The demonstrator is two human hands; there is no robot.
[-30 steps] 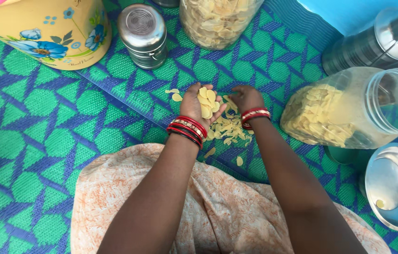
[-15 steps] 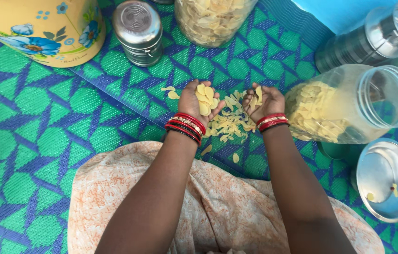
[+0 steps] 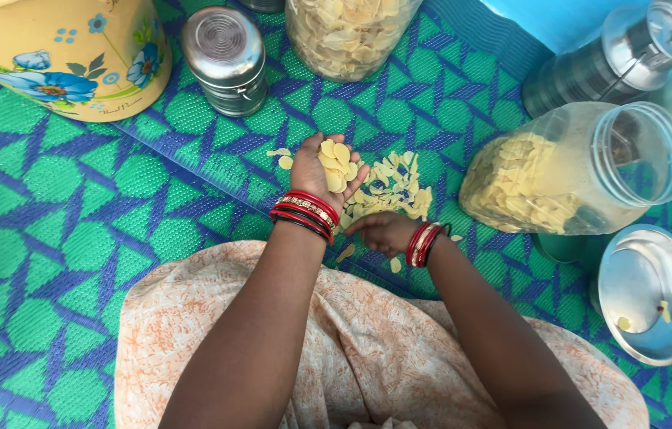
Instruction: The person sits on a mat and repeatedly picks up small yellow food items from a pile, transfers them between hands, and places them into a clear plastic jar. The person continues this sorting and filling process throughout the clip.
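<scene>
Left hand (image 3: 321, 168) palm up, fingers cupped loosely around small heap of pale yellow chips (image 3: 334, 165). Loose chip pile (image 3: 390, 189) on green-blue woven mat (image 3: 50, 238), just beyond right hand (image 3: 383, 232) fingertips, beside left palm. Right hand palm down, fingers curled low over mat edge of pile; whether pinching chips, cannot tell. Few stray chips either side of wrists. Two clear jars of chips: one upright (image 3: 348, 32), one lying on side (image 3: 574, 171). Three steel containers, one steel lid (image 3: 650, 294), one yellow flowered tin (image 3: 58, 56).
</scene>
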